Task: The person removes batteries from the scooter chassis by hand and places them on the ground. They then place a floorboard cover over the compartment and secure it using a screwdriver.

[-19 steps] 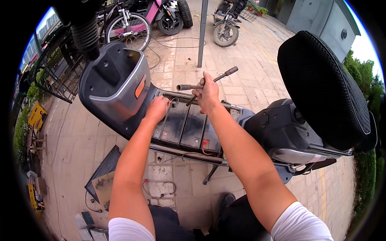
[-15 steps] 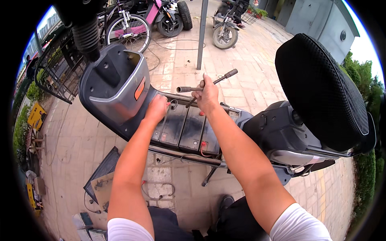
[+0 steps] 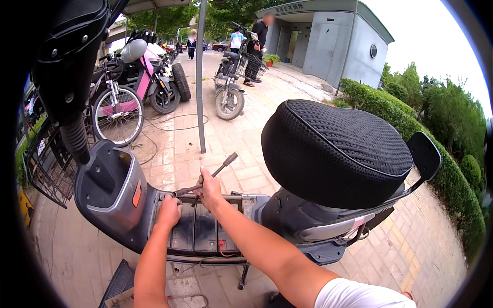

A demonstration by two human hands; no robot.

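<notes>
My right hand grips a cross-shaped socket wrench above the open battery bay in the footboard of a grey scooter. My left hand is curled at the front end of the bay, beside the storage compartment. Something small between its fingers is too hidden to name. Dark batteries lie side by side in the bay, with a red terminal cap and wires near the closer edge. The padded black seat is to the right of my hands.
A grey post stands beyond the scooter. Parked bicycles and scooters line the back left, with loose cables on the paving. A person in dark clothes stands by another scooter; others are farther off. A hedge runs along the right.
The camera has tipped upward and turned, so the scooter sits lower in view and the street, people and building show. My hands stay at about the same spots on the scooter.
</notes>
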